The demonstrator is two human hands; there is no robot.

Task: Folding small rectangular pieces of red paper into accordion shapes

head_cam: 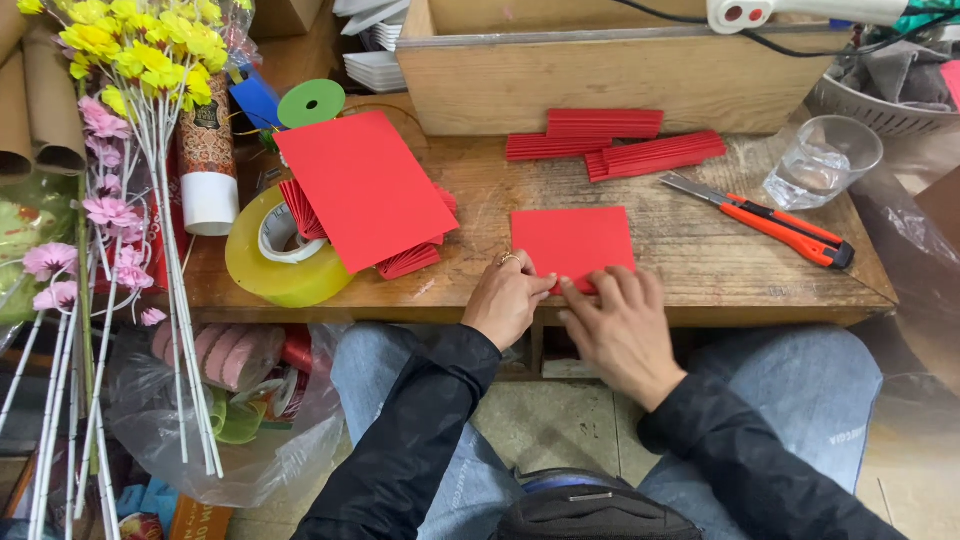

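A small red paper sheet (572, 242) lies flat on the low wooden table (700, 265). My left hand (507, 300), with a ring on one finger, presses its fingertips on the sheet's near edge. My right hand (622, 325) pinches the same near edge just to the right. A larger red sheet (365, 188) rests on a heap of folded red paper fans (410, 260) at the left. Several pleated red strips (612, 145) lie at the back of the table.
An orange utility knife (775, 222) and a clear glass (825, 160) sit at the right. A big roll of yellowish tape (270, 255) stands at the left edge, beside artificial flowers (130, 120). A wooden box (610, 65) stands at the back.
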